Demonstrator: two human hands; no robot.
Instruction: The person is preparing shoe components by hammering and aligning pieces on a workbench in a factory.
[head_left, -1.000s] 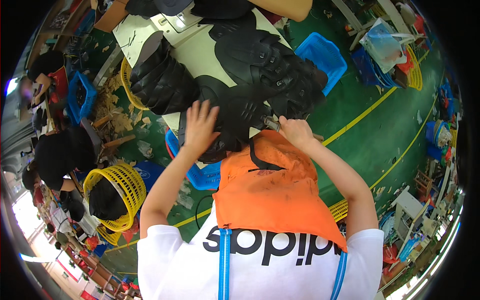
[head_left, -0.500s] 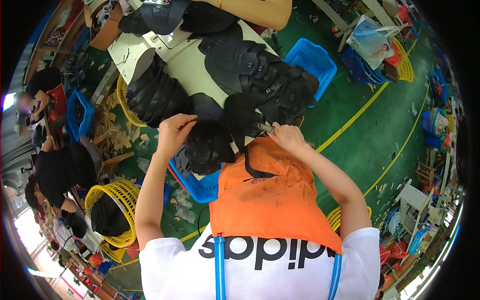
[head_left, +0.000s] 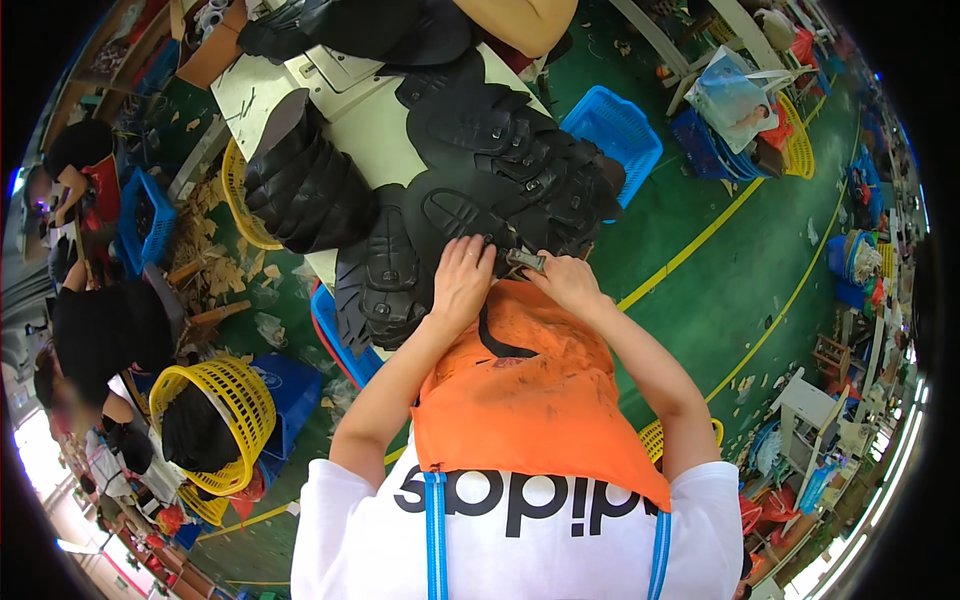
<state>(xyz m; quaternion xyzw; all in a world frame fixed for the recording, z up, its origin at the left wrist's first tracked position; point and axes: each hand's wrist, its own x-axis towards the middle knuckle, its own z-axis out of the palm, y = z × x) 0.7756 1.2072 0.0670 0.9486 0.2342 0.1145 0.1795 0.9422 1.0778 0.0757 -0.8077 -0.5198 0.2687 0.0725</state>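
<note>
Since the earlier frames the left hand has come in from the pile's left flank toward the middle, and now lies close beside the right hand at the near edge of the surface.

The left hand rests palm down, fingers curled over the edge of a black moulded shoe piece; its grip presses on that piece. The right hand's grip is closed around a small metal tool, whose tip points toward the left fingers. The piece is matt black, oval, with raised ribs and a recessed centre, and lies at the near end of a heap of similar black parts that covers most of the pale surface. A second heap of black pieces sits to the left.

An orange apron hangs below the hands. Two blue crates show: one beyond the heap, another beneath the surface's near corner. A yellow basket holding dark material stands on the green floor, which carries two yellow painted lines. A translucent plastic bag lies at the upper right.
</note>
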